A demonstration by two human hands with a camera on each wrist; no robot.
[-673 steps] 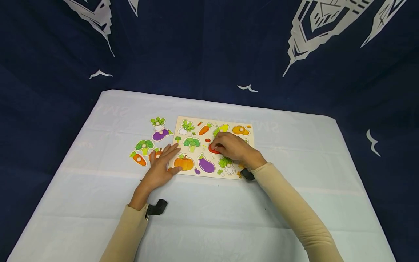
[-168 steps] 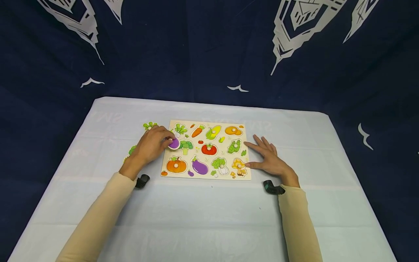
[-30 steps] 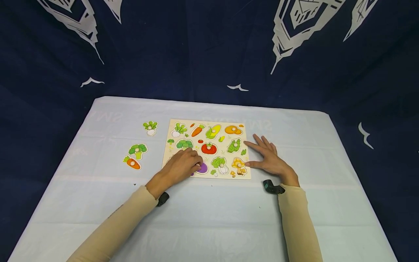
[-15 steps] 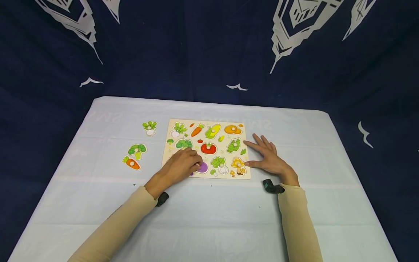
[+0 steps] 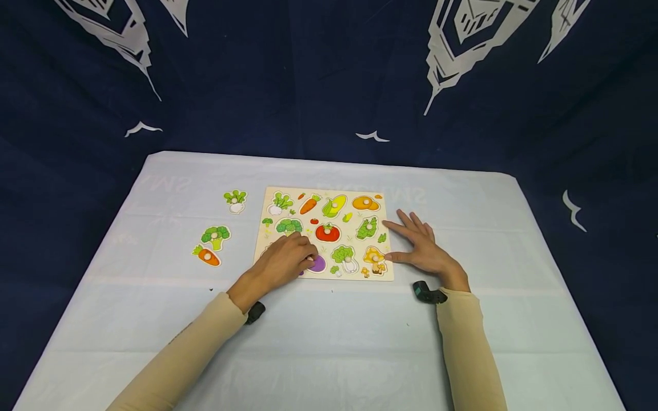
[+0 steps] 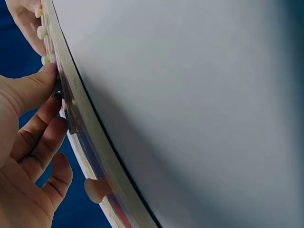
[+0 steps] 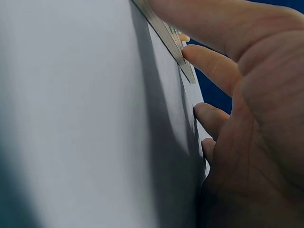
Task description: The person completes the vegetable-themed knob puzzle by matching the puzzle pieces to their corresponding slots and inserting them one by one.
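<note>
My left hand (image 5: 283, 260) pinches the purple eggplant piece (image 5: 319, 263) between thumb and fingers, over the eggplant picture in the front row of the wooden vegetable puzzle board (image 5: 259, 237). The hand covers most of the piece and the pumpkin place beside it. In the left wrist view the thumb (image 6: 40, 85) and index finger meet close to the board's face, with a round knob (image 6: 95, 189) nearer the camera. My right hand (image 5: 424, 251) lies spread at the board's right edge, thumb and index fingertip touching it. Knobbed tomato (image 5: 327, 233), corn and mushroom pieces sit in the board.
Left of the board on the white-covered table (image 5: 329, 342) lie three loose pieces: a turnip (image 5: 236, 201), a broccoli (image 5: 216, 236) and a carrot (image 5: 207, 256), the last two close together. A dark blue curtain (image 5: 288, 85) hangs behind.
My left hand has carried the eggplant piece from the left onto its picture, staying there this past second. Earlier, my right hand left the tomato for the right edge; the loose pumpkin left the table.
</note>
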